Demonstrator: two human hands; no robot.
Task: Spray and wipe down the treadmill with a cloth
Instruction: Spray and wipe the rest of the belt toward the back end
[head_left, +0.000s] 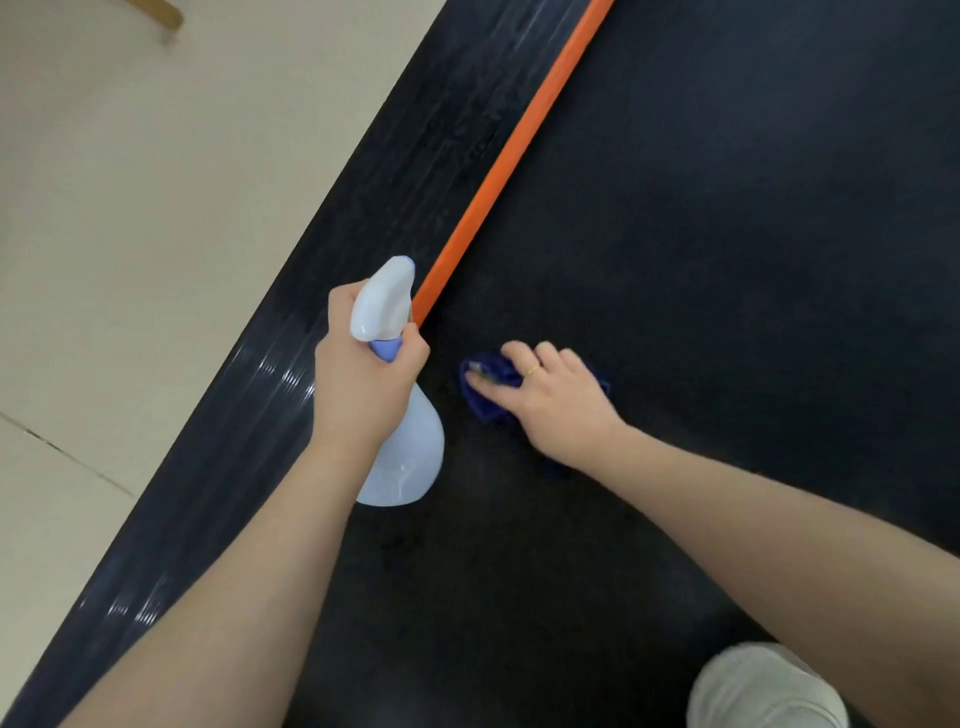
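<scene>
The treadmill's black belt (701, 234) fills the right of the view, edged by an orange strip (519, 140) and a glossy black side rail (405, 171). My left hand (363, 379) grips the neck of a pale blue spray bottle (410, 457), its white trigger head pointing up along the orange strip. My right hand (556, 400) presses a dark blue cloth (488, 384) flat on the belt just right of the bottle, fingers spread over it. Most of the cloth is hidden under the hand.
Beige tiled floor (130, 234) lies left of the treadmill. A wooden furniture leg (161, 13) shows at the top left. My knee in light trousers (763, 691) rests on the belt at the bottom right.
</scene>
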